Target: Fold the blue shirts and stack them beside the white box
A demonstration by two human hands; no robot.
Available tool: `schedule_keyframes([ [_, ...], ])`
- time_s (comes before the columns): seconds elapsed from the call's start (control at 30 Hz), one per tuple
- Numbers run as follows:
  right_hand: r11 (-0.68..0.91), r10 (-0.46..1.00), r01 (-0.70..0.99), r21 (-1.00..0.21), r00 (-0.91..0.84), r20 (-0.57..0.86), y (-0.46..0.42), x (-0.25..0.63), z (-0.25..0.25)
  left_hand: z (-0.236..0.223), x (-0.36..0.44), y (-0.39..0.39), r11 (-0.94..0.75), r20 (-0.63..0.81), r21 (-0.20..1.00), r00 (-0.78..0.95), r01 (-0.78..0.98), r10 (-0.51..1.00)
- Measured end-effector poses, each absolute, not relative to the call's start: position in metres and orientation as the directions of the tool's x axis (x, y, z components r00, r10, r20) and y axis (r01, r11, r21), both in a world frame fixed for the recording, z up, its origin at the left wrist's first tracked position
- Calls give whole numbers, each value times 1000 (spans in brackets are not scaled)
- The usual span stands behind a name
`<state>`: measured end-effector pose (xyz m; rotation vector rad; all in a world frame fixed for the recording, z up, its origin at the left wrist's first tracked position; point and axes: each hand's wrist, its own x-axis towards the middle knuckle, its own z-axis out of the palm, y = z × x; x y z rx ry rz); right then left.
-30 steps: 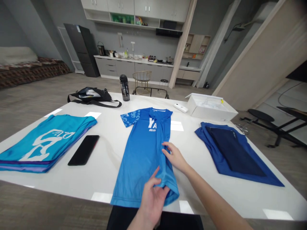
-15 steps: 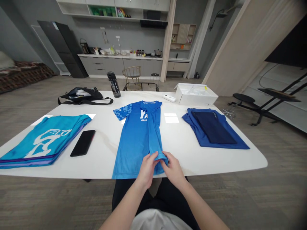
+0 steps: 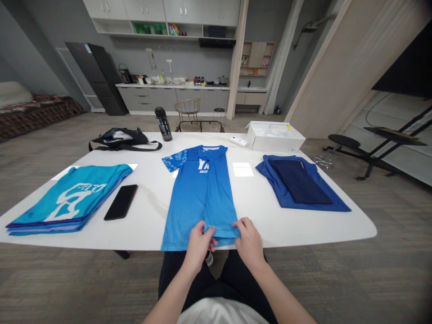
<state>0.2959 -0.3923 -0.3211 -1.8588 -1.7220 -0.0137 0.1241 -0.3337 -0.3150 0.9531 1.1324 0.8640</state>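
A blue T-shirt (image 3: 189, 202) with white lettering lies on the white table, its collar toward the far side. Its right part is folded over the front, covering some of the lettering, while the patterned left sleeve sticks out. Near the table's front edge, my left hand (image 3: 199, 245) pinches the inner corner of the folded hem between thumb and fingers. My right hand (image 3: 249, 240) grips the outer corner of that same flap, its fingertips on the cloth. The two hands are apart, with the hem stretched between them.
Folded teal shirts (image 3: 72, 193) are stacked at the left beside a black phone (image 3: 121, 202). Folded dark blue clothes (image 3: 300, 182) lie at the right. Along the back are a black waist bag (image 3: 121, 138), a bottle (image 3: 164, 123), a white remote (image 3: 238, 142) and an open white box (image 3: 276, 141).
My hands have moved apart, the left going left and the right going right. The bunched strip of cloth between them has spread into a wider, flatter flap. The camera view has shifted slightly.
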Motion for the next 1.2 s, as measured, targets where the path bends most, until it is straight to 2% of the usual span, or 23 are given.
schedule_keyframes([
  [0.1, 34, 932, 924, -382, 109, 347, -398, 301, -321, -325, 117, -335, 310, -322, 946, 199, 91, 925],
  [0.27, 88, 947, 935, -342, 27, 319, -406, 305, -320, -326, 110, -339, 184, -315, 909, 324, 375, 892],
  [0.4, 122, 950, 941, -314, -20, 311, -415, 309, -321, -316, 101, -344, -35, -260, 819, 425, 572, 867],
  [0.53, 183, 947, 925, -333, -75, 312, -423, 314, -316, -295, 93, -347, -239, -176, 656, 454, 716, 873],
  [0.6, 196, 947, 913, -358, -82, 309, -418, 314, -310, -286, 94, -341, -329, -99, 609, 480, 722, 871],
  [0.67, 201, 949, 900, -386, -80, 306, -398, 314, -304, -283, 101, -325, -447, 41, 582, 525, 680, 850],
  [0.73, 209, 947, 888, -410, -79, 312, -363, 314, -301, -285, 113, -298, -561, 181, 522, 559, 643, 809],
  [0.8, 222, 943, 879, -423, -83, 321, -313, 313, -300, -291, 128, -263, -615, 249, 434, 569, 658, 784],
  [0.93, 134, 976, 906, -401, -51, 211, -201, 317, -306, -303, 157, -191, -626, 234, 335, 581, 704, 779],
  [1.2, -74, 987, 957, -281, 110, 116, -54, 344, -305, -309, 195, -65, -585, 193, 295, 553, 755, 811],
])
